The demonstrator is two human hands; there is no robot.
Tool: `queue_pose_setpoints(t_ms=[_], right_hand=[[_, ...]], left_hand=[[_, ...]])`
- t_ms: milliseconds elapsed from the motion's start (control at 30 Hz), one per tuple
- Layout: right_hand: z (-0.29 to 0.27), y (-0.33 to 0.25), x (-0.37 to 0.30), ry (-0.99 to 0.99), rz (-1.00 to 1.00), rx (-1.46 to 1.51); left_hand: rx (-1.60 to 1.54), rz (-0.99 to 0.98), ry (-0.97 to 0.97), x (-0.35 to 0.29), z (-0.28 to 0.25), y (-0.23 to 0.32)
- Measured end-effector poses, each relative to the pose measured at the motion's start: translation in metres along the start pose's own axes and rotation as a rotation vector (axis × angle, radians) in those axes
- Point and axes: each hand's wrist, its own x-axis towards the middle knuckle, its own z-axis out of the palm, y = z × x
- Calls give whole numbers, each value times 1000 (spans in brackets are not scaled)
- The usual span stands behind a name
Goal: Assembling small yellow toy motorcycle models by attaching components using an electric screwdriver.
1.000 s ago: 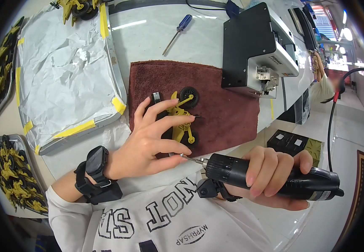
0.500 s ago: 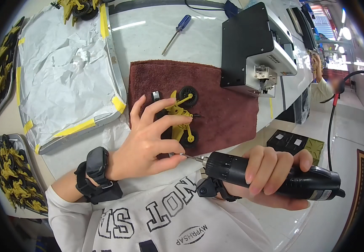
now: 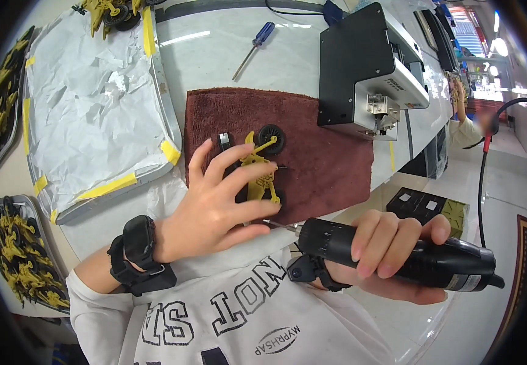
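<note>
My right hand (image 3: 391, 255) is wrapped round a black electric screwdriver (image 3: 330, 241), whose thin metal bit points left. At the bit's tip, the thumb and index finger of my left hand (image 3: 217, 207) come together on something too small to make out. The other fingers of that hand are spread, some resting on a yellow toy vehicle frame (image 3: 262, 173) with black wheels. One wheel (image 3: 271, 139) shows at its far side; the left part of the toy is hidden under my hand. Beneath it lies a dark red cloth (image 3: 324, 164).
A blue-handled screwdriver (image 3: 263, 34) lies beyond the cloth. To its right stands a black and white machine (image 3: 358, 67). A paper-lined tray (image 3: 93, 109) is at left, with trays of yellow and black toys (image 3: 23, 255) beside it. Another person (image 3: 464, 131) is at far right.
The electric screwdriver has turned slightly and shifted a little to the right. My left thumb and index finger have moved slightly right with its tip. The toy stays nearly in place.
</note>
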Motion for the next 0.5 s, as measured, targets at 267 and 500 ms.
queue_pose_setpoints(t_ms=[267, 500], right_hand=[[-13, 4, -12, -49, 2, -137], [-13, 14, -12, -108, 34, -176]], left_hand=[[196, -78, -170, 3, 2, -8], [197, -71, -161, 4, 2, -10]])
